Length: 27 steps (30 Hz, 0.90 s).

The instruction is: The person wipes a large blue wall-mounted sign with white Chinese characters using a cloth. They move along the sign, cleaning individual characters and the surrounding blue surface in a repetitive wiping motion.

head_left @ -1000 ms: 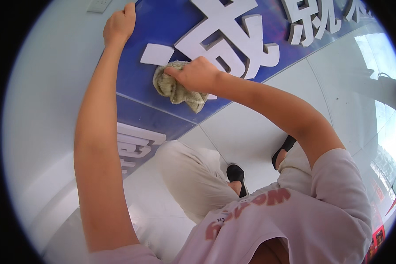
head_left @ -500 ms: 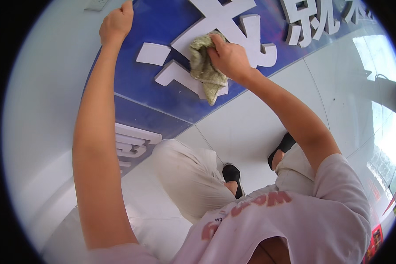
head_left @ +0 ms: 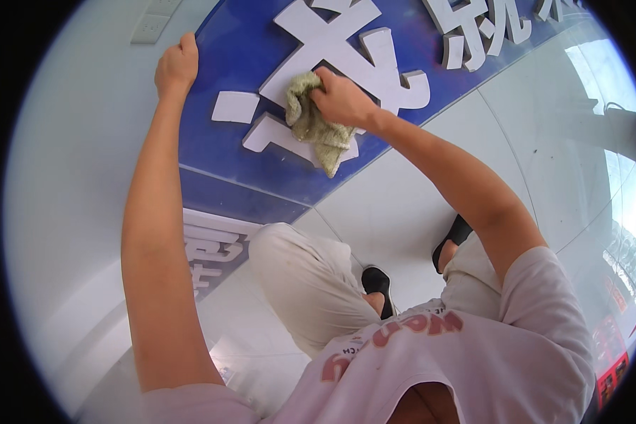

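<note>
A blue sign panel point(head_left: 222, 166) with thick raised white characters point(head_left: 321, 42) stretches in front of me. My right hand point(head_left: 343, 99) is closed on a crumpled greenish-grey cleaning cloth point(head_left: 323, 134). The cloth lies against the lower part of the nearest character, and one corner hangs down over its lower stroke. Up at the panel's left edge, my left hand point(head_left: 177, 67) is closed, with fingers curled over that edge; the fingertips are hidden. A small separate white stroke point(head_left: 235, 107) sits between my two hands.
A white wall with a socket plate point(head_left: 150, 29) rises on the left. More white characters point(head_left: 466, 32) continue toward the upper right. Pale floor tiles point(head_left: 466, 155) lie beside the panel, with my legs and black shoes point(head_left: 377, 286) over them. Lower left is another panel with raised lettering point(head_left: 212, 244).
The cloth, with my right hand on it, has shifted slightly over the character's lower part. The whole view has tilted a little, bringing more of the socket plate in. My left hand keeps its hold.
</note>
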Each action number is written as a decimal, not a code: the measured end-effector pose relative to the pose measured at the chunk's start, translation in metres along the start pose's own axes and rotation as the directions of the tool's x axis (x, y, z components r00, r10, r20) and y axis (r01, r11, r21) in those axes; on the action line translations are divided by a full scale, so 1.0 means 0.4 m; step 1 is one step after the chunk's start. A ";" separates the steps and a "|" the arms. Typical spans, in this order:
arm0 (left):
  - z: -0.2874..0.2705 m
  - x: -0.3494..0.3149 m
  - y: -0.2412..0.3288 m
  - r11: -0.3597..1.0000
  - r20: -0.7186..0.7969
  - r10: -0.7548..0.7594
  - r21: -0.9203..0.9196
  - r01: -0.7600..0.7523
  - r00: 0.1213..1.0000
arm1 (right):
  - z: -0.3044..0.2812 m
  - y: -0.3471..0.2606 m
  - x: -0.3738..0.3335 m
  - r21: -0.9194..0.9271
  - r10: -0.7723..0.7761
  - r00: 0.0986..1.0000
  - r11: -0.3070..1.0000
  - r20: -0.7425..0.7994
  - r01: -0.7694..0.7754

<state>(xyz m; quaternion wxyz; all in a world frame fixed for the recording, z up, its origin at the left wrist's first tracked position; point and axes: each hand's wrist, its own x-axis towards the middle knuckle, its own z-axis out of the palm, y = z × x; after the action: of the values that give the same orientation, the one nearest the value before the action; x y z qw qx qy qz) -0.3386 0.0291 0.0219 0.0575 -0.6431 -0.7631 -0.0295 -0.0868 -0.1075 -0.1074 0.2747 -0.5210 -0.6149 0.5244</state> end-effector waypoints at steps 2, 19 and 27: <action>0.001 0.011 0.005 1.000 -0.006 0.004 -0.001 -0.004 1.000 | -0.013 0.024 -0.024 -0.289 -0.117 0.992 0.952 -0.039 0.101; -0.016 -0.031 0.005 0.998 0.014 -0.028 -0.050 0.029 0.999 | -0.203 0.031 -0.177 0.597 0.275 0.961 0.768 0.018 -0.231; -0.021 -0.022 0.018 0.998 0.043 -0.013 -0.065 0.016 0.999 | -0.079 0.027 -0.102 -0.594 -0.645 0.764 0.612 0.008 0.522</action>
<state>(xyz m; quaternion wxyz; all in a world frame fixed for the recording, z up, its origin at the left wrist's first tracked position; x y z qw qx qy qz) -0.3298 0.0208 0.0290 0.0200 -0.6395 -0.7675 -0.0413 -0.0425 -0.1349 -0.0996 0.3268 -0.3989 -0.8449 0.1425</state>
